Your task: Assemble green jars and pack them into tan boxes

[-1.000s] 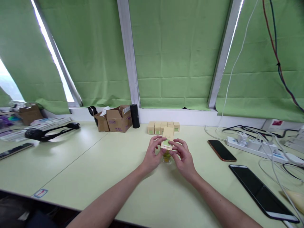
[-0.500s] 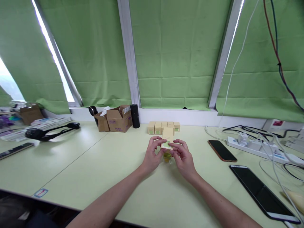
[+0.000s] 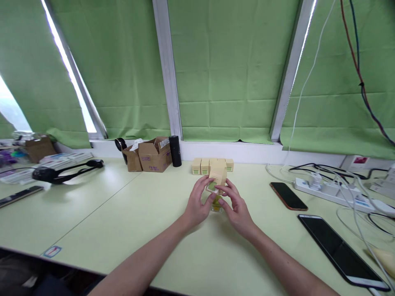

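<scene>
Between my two hands is a small cream-coloured cardboard box point(image 3: 219, 174) with its flaps up and a greenish label on its near side. My left hand point(image 3: 197, 202) grips the box's left side with bent fingers. On the right side, the fingers of my right hand point(image 3: 237, 207) press against the box, with the thumb lower down. Directly beneath the box, a small clear glass jar point(image 3: 217, 206) with yellow-green contents stands on the table; its top is hidden by the box and fingers.
Behind my hands stands a row of several similar small boxes point(image 3: 205, 167). Back left are open brown cartons point(image 3: 156, 155) and a black cylinder point(image 3: 175, 151). To the right lie a phone point(image 3: 288, 195), a larger phone point(image 3: 341, 248) and a white power strip point(image 3: 333, 193) with tangled cables.
The box has tilted, and its raised flaps have turned and spread to the right. My right fingers have shifted slightly. The jar stays below, with more of it showing.
</scene>
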A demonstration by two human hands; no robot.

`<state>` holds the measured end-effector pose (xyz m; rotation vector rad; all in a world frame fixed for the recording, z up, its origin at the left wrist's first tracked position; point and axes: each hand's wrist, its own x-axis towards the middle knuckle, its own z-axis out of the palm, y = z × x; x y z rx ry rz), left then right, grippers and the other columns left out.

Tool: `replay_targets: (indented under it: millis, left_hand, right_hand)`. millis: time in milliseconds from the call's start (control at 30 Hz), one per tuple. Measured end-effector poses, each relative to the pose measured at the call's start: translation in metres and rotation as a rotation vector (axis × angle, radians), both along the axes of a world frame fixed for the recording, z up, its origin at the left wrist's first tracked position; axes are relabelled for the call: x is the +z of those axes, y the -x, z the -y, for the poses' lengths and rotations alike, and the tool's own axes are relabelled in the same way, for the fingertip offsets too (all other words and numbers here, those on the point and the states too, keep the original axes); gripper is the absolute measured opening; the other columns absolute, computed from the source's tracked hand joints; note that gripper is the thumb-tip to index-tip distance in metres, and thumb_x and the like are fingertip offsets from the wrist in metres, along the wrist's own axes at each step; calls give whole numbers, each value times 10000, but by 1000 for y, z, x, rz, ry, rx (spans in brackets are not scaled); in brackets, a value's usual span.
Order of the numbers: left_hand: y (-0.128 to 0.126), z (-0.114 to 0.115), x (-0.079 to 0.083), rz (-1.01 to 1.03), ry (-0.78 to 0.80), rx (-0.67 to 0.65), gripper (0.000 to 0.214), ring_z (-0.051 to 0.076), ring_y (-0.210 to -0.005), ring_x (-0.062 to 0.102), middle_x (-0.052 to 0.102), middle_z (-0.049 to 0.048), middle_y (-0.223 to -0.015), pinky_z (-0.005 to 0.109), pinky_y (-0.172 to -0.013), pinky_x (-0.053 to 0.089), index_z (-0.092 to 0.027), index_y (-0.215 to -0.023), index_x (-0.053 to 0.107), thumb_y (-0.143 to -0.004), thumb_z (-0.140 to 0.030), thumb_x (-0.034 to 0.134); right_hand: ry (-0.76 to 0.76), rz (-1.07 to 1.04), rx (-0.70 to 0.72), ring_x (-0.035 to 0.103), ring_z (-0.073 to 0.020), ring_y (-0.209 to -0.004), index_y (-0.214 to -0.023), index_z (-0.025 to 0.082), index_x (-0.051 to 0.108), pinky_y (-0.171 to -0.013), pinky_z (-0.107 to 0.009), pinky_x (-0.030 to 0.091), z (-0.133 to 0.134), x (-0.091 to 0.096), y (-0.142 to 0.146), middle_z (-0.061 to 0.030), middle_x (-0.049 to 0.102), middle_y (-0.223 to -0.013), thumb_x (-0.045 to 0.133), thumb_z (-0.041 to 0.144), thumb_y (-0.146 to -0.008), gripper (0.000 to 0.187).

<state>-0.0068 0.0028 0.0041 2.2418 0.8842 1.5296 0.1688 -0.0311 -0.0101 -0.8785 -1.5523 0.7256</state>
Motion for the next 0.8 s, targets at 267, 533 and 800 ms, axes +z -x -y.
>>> replay_targets:
  millis: [267, 533, 800]
  left_hand:
    - [1, -4, -3, 58, 54, 12, 524, 292, -1433, 445, 465, 141, -1543, 479, -1168, 395, -252, -1498, 410, -1008, -365, 560]
    - [1, -4, 2, 204, 210, -12, 607, 292, -1263, 581, 591, 162, -1390, 433, -1042, 435, -215, -1415, 384, -935, -452, 670]
    - [8, -18, 4, 402, 318, 12, 533, 261, -1116, 643, 691, 139, -1229, 361, -920, 472, -181, -1281, 532, -877, -469, 728]
  right_hand:
    - [-166, 117, -8, 248, -280, -1570, -1566, 398, 369, -1236, -562, 328, 2, -1, 1, -35, 274, -1696, 554, 340, -1003, 596]
    - [-334, 271, 76, 150, -248, -1597, -1604, 369, 287, -1278, -560, 258, 11, 6, 4, -5, 219, -1718, 456, 206, -1021, 628]
    - [-366, 388, -97, 479, -239, -1441, -1493, 303, 453, -1179, -490, 454, 2, -5, 0, -54, 574, -1494, 464, 155, -985, 529]
